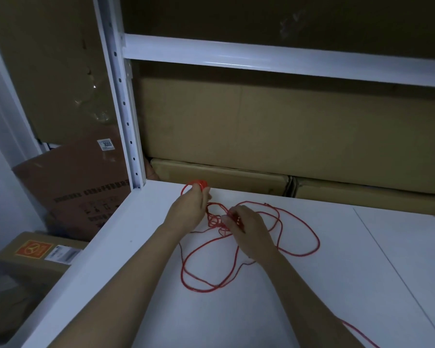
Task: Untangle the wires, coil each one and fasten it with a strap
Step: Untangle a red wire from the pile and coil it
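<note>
One red wire point(299, 237) sprawls in loose loops on the white shelf point(312, 297); my left hand point(190, 205) grips a small wound coil point(199, 184) near the back-left corner, my right hand point(246, 229) pinches the knotted middle. I judge that pulling hard could cinch the knot, or drag slack off the left edge. Cardboard boxes point(261, 126) crowd the rear; open room lies right and toward me
</note>
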The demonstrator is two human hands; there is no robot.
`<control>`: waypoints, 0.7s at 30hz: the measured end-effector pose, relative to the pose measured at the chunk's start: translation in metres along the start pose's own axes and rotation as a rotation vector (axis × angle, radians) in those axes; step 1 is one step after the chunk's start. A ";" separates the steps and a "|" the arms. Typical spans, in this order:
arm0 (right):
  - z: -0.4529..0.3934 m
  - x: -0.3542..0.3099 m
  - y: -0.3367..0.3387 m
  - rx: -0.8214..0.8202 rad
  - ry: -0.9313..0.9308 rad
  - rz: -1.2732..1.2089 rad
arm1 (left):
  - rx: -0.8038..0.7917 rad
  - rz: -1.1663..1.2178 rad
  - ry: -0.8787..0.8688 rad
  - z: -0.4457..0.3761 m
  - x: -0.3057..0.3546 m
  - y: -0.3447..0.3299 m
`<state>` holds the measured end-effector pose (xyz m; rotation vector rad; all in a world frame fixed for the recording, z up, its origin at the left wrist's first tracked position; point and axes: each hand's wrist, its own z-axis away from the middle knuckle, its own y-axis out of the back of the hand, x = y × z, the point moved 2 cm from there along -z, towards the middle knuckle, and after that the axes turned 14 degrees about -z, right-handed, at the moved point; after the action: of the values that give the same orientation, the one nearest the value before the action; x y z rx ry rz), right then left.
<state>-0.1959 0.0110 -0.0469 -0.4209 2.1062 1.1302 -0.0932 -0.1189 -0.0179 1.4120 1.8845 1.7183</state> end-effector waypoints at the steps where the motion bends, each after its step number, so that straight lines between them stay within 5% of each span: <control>1: 0.000 -0.003 0.000 -0.019 -0.008 -0.006 | 0.018 -0.058 -0.016 -0.001 -0.001 0.001; 7: -0.013 0.003 0.020 0.192 0.001 0.129 | 0.055 -0.365 -0.074 -0.005 -0.007 0.011; 11: -0.016 0.027 0.040 0.323 0.014 0.220 | 0.012 -0.332 -0.057 0.001 -0.028 0.023; 16: -0.027 0.040 0.043 0.319 0.031 0.423 | -0.250 -0.143 -0.067 0.007 -0.014 0.022; 21: -0.016 0.064 0.063 0.190 -0.025 0.625 | -0.283 -0.190 -0.074 0.014 -0.035 0.027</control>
<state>-0.2839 0.0355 -0.0492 0.3687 2.3655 1.2332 -0.0525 -0.1408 -0.0137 1.1359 1.6042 1.7321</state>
